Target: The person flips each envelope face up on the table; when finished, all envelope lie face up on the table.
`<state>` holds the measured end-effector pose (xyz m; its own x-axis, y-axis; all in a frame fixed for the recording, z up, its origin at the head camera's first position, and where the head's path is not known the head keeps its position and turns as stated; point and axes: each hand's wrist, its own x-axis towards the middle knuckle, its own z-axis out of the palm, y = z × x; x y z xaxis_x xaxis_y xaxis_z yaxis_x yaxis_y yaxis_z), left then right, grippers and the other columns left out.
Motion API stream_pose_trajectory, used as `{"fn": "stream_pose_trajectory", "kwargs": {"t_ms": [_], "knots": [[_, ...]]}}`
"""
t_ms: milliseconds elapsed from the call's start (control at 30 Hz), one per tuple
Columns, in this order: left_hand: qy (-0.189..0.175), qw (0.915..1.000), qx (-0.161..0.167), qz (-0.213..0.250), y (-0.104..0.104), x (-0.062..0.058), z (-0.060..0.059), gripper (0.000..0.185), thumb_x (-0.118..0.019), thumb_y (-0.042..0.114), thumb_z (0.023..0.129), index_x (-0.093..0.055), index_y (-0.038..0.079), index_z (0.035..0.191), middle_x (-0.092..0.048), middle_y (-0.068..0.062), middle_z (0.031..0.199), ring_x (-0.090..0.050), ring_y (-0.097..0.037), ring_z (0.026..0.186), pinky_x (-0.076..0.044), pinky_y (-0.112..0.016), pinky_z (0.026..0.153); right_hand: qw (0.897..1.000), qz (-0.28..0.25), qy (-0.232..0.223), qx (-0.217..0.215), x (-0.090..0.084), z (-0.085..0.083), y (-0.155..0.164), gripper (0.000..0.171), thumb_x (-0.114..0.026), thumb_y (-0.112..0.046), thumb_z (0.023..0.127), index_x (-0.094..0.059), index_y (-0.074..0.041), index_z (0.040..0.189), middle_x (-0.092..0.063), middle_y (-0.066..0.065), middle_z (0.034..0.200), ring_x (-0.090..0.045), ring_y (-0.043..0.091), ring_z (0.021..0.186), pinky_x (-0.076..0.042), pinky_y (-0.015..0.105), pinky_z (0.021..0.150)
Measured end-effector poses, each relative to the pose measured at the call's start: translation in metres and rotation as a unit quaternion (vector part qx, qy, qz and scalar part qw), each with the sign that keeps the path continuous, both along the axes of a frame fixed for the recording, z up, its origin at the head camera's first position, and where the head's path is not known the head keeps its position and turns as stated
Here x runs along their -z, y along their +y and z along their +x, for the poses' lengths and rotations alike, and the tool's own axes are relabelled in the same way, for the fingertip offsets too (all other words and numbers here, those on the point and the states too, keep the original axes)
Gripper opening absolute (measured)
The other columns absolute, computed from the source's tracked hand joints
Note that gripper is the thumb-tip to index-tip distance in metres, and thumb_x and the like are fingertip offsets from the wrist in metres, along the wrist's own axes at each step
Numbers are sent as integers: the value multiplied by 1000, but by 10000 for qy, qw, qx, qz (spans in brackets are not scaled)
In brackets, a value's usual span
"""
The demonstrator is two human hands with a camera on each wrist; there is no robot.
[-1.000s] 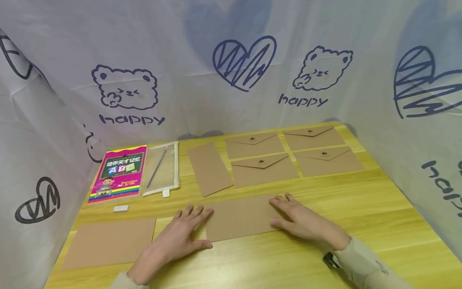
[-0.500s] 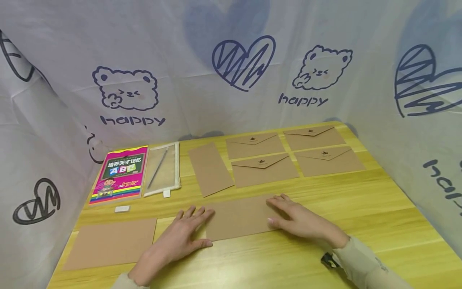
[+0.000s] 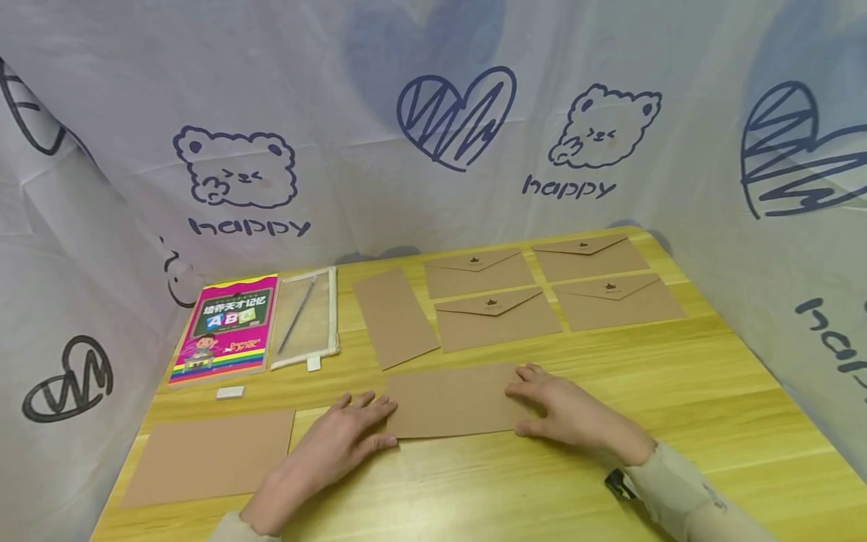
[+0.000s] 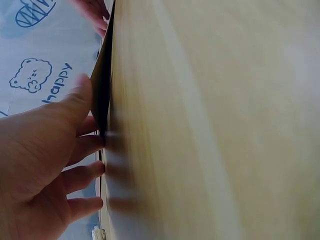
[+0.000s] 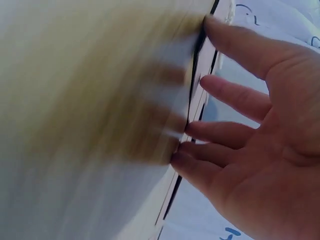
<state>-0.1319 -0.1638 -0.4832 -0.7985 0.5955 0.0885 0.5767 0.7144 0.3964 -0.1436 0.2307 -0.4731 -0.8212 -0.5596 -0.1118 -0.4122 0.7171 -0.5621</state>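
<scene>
Narrower now, brown paper [image 3: 450,400] lies between flat left hand [image 3: 339,444] and right hand [image 3: 576,414].

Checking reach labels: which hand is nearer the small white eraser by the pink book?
Left. The left hand lies right of and nearer the camera than the white eraser; the right hand is far across the brown sheet.

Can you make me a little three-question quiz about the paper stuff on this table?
1. True or false: both hands touch the same brown sheet.
2. How many envelopes with pointed flaps lie at the back? A) two B) four C) six
3. What lies right beside the pink book?

Key:
1. True: the left hand touches its left end, the right hand its right end.
2. B: four envelopes.
3. A clear pouch with a pencil inside.
</scene>
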Motion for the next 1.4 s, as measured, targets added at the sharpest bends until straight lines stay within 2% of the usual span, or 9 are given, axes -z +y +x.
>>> {"fn": "stream_pose_trajectory", "kwargs": {"t_ms": [267, 467, 567, 667, 800, 967, 1133, 1267, 1400], "knots": [[446, 9988, 49, 211, 1, 1, 0, 45, -64, 41, 104, -72, 9, 134, -73, -11, 135, -67, -37, 130, -48, -60, 114, 9996, 240, 159, -63, -2, -1, 1, 69, -83, -38, 90, -62, -3, 145, -40, 32, 162, -37, 53, 151, -31, 68, 123], [455, 9973, -106, 558, 4, -2, 1, 38, -62, 38, 106, -75, 12, 131, -76, -6, 130, -74, -30, 120, -58, -51, 104, 9968, 53, 680, -407, -9, -5, 7, 45, -78, -28, 97, -71, -5, 135, -62, 24, 147, -57, 45, 139, -45, 61, 116], [344, 9964, -258, 724, 6, -5, 1, 37, -62, 38, 107, -76, 12, 130, -77, -4, 128, -75, -26, 116, -62, -45, 98, 9914, -217, 1136, -606, -14, -9, 9, 29, -75, -20, 99, -77, -6, 124, -75, 14, 131, -65, 41, 131, -51, 57, 111], [298, 9947, -409, 898, 8, -7, 1, 34, -64, 36, 106, -77, 13, 128, -77, -4, 127, -76, -25, 115, -63, -43, 96, 9827, -501, 1682, -599, -18, -12, 9, 19, -74, -14, 99, -80, -8, 115, -80, 7, 118, -70, 38, 124, -56, 54, 106], [214, 9908, -503, 1236, 10, -10, -1, 31, -65, 32, 106, -78, 14, 127, -76, -7, 128, -75, -26, 116, -62, -43, 97, 9682, -905, 2293, -416, -21, -16, 8, 15, -75, -8, 97, -82, -8, 110, -82, 7, 111, -77, 30, 110, -63, 47, 96], [89, 9819, -550, 1808, 11, -12, -5, 26, -66, 27, 105, -79, 15, 124, -77, -6, 126, -75, -25, 116, -62, -42, 98, 9478, -1387, 2851, -337, -24, -24, 6, 15, -78, 0, 91, -82, -6, 105, -82, 7, 103, -80, 24, 94, -66, 37, 84], [233, 9736, -578, 2198, 14, -15, -9, 21, -70, 21, 103, -80, 15, 121, -81, -2, 116, -78, -21, 107, -63, -39, 95, 9323, -1603, 3217, -410, -28, -31, 4, 18, -80, 4, 86, -81, -6, 100, -82, 5, 98, -78, 22, 89, -65, 29, 81], [422, 9653, -477, 2534, 21, -17, -13, 18, -73, 13, 100, -80, 14, 117, -82, -1, 110, -80, -18, 100, -65, -35, 90, 9306, -1675, 3236, -353, -32, -33, 7, 19, -81, 7, 85, -81, -6, 99, -81, 5, 97, -76, 21, 88, -63, 27, 79], [642, 9509, -392, 3002, 31, -17, -16, 16, -74, 2, 97, -79, 8, 111, -83, -7, 103, -81, -22, 92, -65, -26, 83, 9422, -1660, 2907, -134, -35, -33, 11, 18, -78, 5, 89, -81, -5, 103, -81, 5, 98, -76, 17, 85, -64, 28, 73]]}}
